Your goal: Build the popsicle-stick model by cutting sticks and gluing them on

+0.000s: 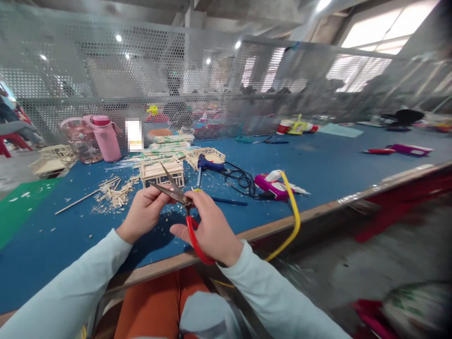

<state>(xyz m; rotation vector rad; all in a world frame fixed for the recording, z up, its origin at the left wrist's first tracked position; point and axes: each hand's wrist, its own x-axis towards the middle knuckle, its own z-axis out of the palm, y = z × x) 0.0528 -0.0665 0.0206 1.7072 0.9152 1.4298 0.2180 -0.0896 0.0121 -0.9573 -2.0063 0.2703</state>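
Red-handled scissors (189, 207) are in my right hand (215, 223), their blades parted and pointing up to the left. The hand wraps around one side of the handles, with the thumb against them. My left hand (146, 209) is pinched closed beside the blades; whatever is between its fingertips is too small or hidden to make out. Just beyond the blades stands a small frame of pale wooden sticks (162, 172). A second stick-built tray (205, 157) lies behind it to the right. Cut stick pieces and shavings (118, 194) are heaped left of my left hand.
A blue glue gun (211, 163) with a coiled black cord lies beyond my right hand. Nearby are a purple-and-white tool (273, 185) and a yellow hose (294, 212) over the table edge. Pink bottle (106, 139) and bundled sticks (165, 149) stand toward the mesh partition (141, 70).
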